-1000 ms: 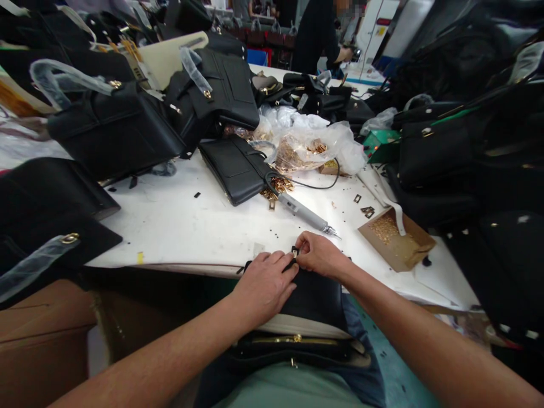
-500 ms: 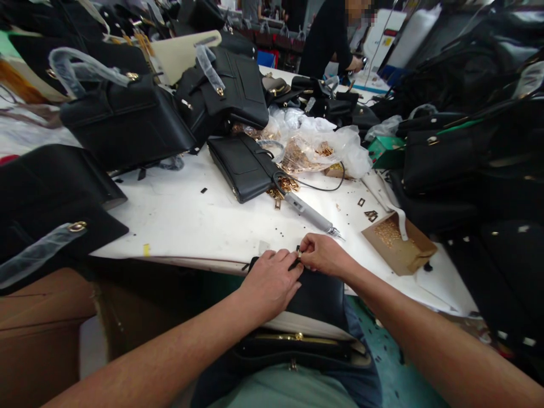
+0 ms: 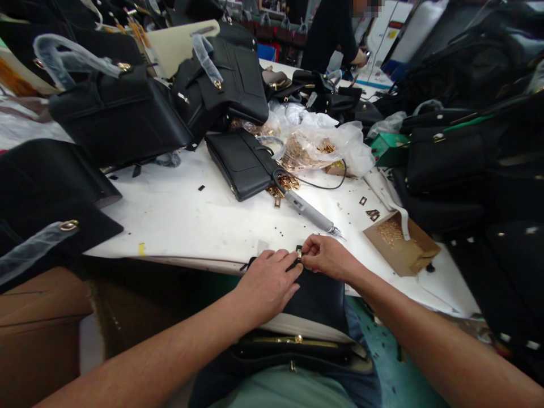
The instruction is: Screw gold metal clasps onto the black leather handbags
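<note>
A black handbag (image 3: 321, 296) lies on my lap against the table's front edge, its pale lining and gold-coloured frame (image 3: 293, 340) showing nearer my body. At the bag's far edge sits a small gold-coloured metal fitting (image 3: 300, 254) on a short black tab. My left hand (image 3: 267, 286) is closed over the bag, its fingertips pressing beside the fitting. Thumb and forefinger of my right hand (image 3: 323, 258) pinch at the fitting from the right. A grey electric screwdriver (image 3: 312, 212) rests on the table just beyond my hands.
Another black bag (image 3: 242, 164) lies mid-table beside loose gold-coloured hardware and plastic bags (image 3: 314, 141). A cardboard box (image 3: 419, 255) with small gold-coloured parts stands at right. Black bags (image 3: 119, 119) crowd the left, more the right. Across the table, a person (image 3: 329, 39) in dark clothing works.
The view has shifted slightly. My right fingers have moved a little off the gold-coloured fitting, which shows more fully now. The left hand stays in place on the bag.
</note>
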Available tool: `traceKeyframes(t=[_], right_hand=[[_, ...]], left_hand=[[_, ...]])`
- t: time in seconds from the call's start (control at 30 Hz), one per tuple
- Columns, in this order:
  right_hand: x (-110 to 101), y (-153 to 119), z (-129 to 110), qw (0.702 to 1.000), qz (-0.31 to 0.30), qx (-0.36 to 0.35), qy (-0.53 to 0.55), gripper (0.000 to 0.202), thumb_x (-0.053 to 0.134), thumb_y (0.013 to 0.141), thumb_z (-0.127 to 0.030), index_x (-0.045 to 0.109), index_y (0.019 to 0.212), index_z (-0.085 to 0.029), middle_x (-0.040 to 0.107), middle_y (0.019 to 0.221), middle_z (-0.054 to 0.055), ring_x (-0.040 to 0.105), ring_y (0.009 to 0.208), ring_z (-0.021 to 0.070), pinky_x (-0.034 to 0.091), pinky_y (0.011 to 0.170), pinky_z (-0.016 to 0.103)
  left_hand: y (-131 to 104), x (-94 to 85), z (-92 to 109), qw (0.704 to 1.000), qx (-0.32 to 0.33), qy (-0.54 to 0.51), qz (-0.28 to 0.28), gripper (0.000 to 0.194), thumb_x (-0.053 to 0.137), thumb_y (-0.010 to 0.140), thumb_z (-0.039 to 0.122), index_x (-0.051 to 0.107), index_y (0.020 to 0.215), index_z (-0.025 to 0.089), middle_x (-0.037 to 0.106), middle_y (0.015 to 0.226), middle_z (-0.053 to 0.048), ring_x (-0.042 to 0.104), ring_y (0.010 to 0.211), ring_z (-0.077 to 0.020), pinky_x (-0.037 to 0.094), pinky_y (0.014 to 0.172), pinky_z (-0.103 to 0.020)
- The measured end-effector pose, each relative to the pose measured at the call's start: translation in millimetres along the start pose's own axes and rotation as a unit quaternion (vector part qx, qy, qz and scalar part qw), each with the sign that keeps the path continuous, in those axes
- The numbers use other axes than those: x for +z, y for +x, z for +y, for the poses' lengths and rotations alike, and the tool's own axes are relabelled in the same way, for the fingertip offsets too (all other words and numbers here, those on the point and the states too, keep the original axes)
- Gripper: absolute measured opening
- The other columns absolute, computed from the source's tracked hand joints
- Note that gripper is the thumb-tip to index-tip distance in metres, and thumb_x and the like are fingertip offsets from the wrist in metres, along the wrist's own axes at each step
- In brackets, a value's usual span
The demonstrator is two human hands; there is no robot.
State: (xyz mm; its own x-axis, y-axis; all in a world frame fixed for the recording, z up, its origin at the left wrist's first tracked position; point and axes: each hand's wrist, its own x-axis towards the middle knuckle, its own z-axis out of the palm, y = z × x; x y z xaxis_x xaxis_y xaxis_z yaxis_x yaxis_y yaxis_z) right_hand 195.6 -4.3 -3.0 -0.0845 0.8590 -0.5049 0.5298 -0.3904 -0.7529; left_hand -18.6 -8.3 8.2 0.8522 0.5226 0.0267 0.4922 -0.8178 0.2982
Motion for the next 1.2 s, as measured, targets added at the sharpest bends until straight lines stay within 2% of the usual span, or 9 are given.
traceKeyframes(t=[0.2,0.4,0.53,0.7,0.9,1.2], right_hand=[[-0.9,2.8,-11.1,0.999,-0.002,0.032,-0.035,0.021,0.062,0.066,-0.011,0.056,0.084,-0.022,0.059,0.055,-0.008,0.058,0.045,0.0113,0.040,0.042,0.021],[0.7,7.3,-11.5,0.998,-0.005,0.037,-0.048,0.025,0.061,0.063,-0.010,0.055,0.085,-0.021,0.061,0.054,-0.007,0.059,0.045,0.0127,0.042,0.042,0.021],[-0.2,6.9,-6.3,0.999,0.004,0.028,-0.038,0.027,0.062,0.063,-0.010,0.055,0.087,-0.021,0.063,0.057,-0.007,0.061,0.047,0.0135,0.044,0.042,0.021],[-5.2,5.9,-10.5,0.997,-0.002,0.056,0.049,0.022,0.064,0.068,-0.011,0.055,0.086,-0.020,0.063,0.055,-0.006,0.062,0.045,0.0133,0.046,0.040,0.020],[-4.9,14.1,-10.4,0.992,0.019,0.097,0.075,0.008,0.058,0.077,-0.013,0.057,0.082,-0.019,0.064,0.054,-0.004,0.063,0.041,0.0136,0.049,0.039,0.020],[-0.8,15.1,-10.2,0.992,0.031,0.107,0.058,0.007,0.062,0.078,-0.015,0.059,0.082,-0.019,0.066,0.056,-0.002,0.064,0.041,0.0141,0.047,0.036,0.018]], left_hand=[[2.3,-9.0,-6.2,1.000,0.017,-0.012,-0.020,0.048,0.059,0.096,0.039,0.053,0.137,0.015,0.057,0.143,-0.011,0.052,0.125,-0.0275,0.041,0.101,-0.045],[11.4,-20.3,-7.6,0.998,0.021,-0.003,-0.057,0.035,0.062,0.094,0.038,0.061,0.123,0.019,0.065,0.121,-0.009,0.056,0.112,-0.0271,0.044,0.091,-0.043],[9.3,-15.4,-8.2,0.999,0.018,-0.013,-0.040,0.041,0.060,0.095,0.039,0.057,0.131,0.020,0.061,0.132,-0.009,0.054,0.120,-0.0268,0.042,0.100,-0.044],[4.8,-5.2,-11.4,0.999,0.014,-0.029,-0.015,0.045,0.060,0.095,0.040,0.055,0.135,0.019,0.056,0.144,-0.008,0.041,0.141,-0.0280,0.025,0.120,-0.049],[7.6,-5.8,-13.7,0.999,0.020,-0.045,-0.021,0.044,0.063,0.093,0.038,0.058,0.131,0.018,0.057,0.141,-0.011,0.041,0.143,-0.0284,0.032,0.119,-0.046],[5.5,-2.3,-13.4,0.999,0.016,-0.046,-0.010,0.043,0.061,0.094,0.037,0.057,0.132,0.018,0.052,0.147,-0.011,0.044,0.140,-0.0286,0.035,0.119,-0.047]])
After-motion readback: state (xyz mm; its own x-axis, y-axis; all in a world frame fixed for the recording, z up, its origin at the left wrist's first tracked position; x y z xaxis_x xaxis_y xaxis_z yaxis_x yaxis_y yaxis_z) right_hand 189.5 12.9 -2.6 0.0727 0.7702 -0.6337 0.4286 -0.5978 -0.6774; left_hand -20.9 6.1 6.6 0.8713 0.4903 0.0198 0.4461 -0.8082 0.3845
